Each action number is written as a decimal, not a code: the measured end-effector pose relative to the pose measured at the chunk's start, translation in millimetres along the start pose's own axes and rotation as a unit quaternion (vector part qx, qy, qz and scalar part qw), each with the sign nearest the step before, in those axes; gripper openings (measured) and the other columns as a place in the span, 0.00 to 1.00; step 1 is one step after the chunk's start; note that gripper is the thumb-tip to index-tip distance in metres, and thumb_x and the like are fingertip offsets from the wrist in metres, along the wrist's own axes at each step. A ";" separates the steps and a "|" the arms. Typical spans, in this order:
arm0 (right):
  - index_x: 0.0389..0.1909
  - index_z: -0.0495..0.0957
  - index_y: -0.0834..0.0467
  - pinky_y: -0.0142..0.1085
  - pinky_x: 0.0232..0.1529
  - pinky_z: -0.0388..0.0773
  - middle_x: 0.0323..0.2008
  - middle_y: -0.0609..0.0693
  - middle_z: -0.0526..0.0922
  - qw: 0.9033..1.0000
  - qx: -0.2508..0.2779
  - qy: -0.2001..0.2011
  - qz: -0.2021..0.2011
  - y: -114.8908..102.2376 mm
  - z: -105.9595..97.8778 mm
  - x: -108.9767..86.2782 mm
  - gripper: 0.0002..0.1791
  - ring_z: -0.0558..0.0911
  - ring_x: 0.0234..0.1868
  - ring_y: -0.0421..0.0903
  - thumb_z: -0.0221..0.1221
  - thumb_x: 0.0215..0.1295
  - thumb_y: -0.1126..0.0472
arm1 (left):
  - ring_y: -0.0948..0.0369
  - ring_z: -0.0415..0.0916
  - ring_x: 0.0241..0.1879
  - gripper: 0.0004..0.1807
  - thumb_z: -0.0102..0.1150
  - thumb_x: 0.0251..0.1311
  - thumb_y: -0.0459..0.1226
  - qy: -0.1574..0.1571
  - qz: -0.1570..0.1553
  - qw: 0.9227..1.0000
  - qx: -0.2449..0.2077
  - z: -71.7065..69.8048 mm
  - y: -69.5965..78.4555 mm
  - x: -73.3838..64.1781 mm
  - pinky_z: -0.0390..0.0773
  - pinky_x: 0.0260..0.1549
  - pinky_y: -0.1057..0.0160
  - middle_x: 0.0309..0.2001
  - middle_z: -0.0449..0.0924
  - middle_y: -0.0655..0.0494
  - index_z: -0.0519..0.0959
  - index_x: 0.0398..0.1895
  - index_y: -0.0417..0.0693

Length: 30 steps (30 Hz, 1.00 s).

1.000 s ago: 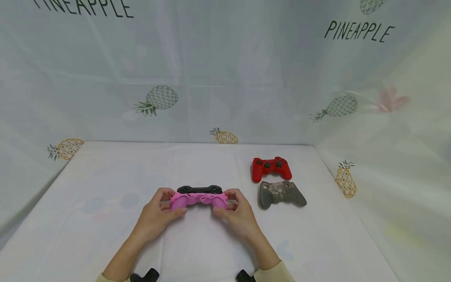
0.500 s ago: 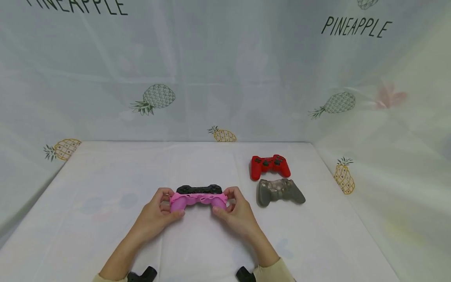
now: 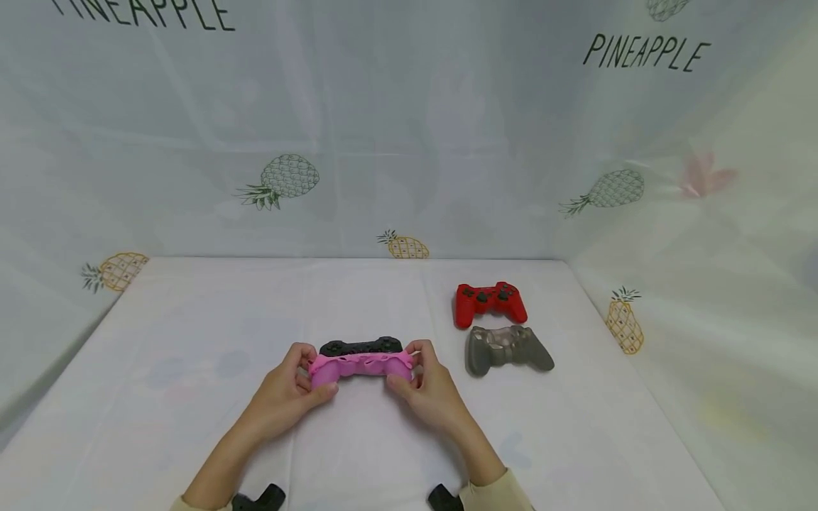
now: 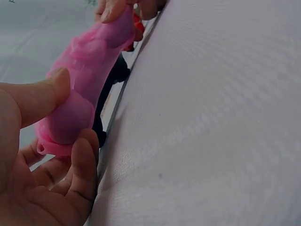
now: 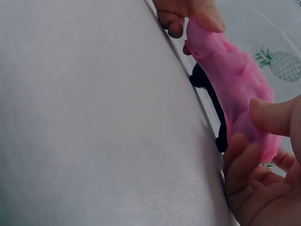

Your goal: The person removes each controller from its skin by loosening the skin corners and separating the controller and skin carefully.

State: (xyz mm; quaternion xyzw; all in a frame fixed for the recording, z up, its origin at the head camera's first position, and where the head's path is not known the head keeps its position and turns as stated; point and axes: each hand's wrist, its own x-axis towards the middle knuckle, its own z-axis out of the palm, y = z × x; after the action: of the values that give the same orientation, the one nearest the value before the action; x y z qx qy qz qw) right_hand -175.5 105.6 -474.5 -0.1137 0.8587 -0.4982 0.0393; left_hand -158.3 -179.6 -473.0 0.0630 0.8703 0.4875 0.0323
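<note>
At the middle of the table, both hands hold a pink game controller (image 3: 361, 364), which has a soft, rubbery-looking pink cover about it. My left hand (image 3: 284, 401) grips its left handle, thumb on the near side and fingers curled behind. The right handle is gripped the same way by my right hand (image 3: 434, 397). In the left wrist view, the thumb presses a rounded handle (image 4: 73, 117) and the cover's loose edge shows below. Just behind the pink controller lies a black controller (image 3: 361, 346), partly hidden by it.
A red controller (image 3: 490, 304) lies at the back right of the white table (image 3: 192, 341). In front of it lies a dark grey controller (image 3: 508, 350). A pineapple-print curtain (image 3: 409, 142) hangs behind and along the sides. Black wrist mounts (image 3: 258, 498) show at the sleeves.
The pink controller's near side has tilted slightly, and its middle edge looks straighter than before. Both hands keep their grip with small finger shifts. The other controllers stay put; the head view wobbles slightly.
</note>
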 end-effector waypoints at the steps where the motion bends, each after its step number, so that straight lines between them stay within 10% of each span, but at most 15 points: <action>1: 0.59 0.67 0.52 0.31 0.29 0.69 0.42 0.49 0.78 1.000 0.001 -0.001 -0.001 0.3 -0.2 -0.3 0.27 0.72 0.25 0.37 0.71 0.68 0.55 | 0.61 0.80 0.37 0.32 0.78 0.62 0.49 0.000 0.003 1.000 0.004 0.1 -0.2 0.0 0.79 0.38 0.64 0.48 0.74 0.52 0.67 0.58 0.53; 30: 0.61 0.58 0.54 0.34 0.33 0.71 0.46 0.54 0.76 0.998 0.006 -0.068 -0.018 -1.2 -3.6 -2.0 0.29 0.74 0.30 0.39 0.67 0.73 0.54 | 0.66 0.64 0.24 0.29 0.70 0.69 0.49 -0.028 0.025 0.999 0.036 0.6 3.4 -4.8 0.65 0.25 0.66 0.25 0.65 0.57 0.61 0.56 0.50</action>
State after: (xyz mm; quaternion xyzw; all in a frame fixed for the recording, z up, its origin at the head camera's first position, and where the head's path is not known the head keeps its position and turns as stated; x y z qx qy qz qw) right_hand -174.0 108.7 -471.7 -0.1627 0.8486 -0.4955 0.0891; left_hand -153.2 -178.0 -470.5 0.0997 0.8839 0.4549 0.0423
